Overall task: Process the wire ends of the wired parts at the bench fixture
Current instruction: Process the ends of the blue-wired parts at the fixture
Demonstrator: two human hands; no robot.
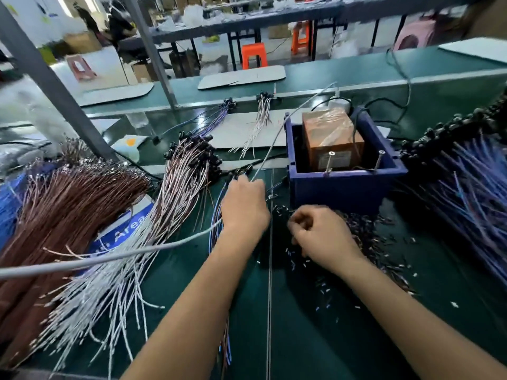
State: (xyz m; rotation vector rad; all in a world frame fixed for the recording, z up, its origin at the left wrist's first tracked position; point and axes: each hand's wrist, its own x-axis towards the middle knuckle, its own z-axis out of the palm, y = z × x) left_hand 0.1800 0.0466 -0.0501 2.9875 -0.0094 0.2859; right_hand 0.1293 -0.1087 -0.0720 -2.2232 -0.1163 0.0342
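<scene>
Right hand [319, 234] hovers clenched over scattered wire offcuts [365, 242], seemingly holding nothing. Left hand [244, 207] grasps a small bunch of blue wired parts [216, 229] (count unclear), black heads away, wires trailing toward the viewer. Beyond sits one blue bench fixture [343, 185].

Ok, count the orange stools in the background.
2. One stool stands on the floor past the conveyor, near the middle; the other is further back to its right, partly behind a table leg. More may be hidden behind the benches.
</scene>
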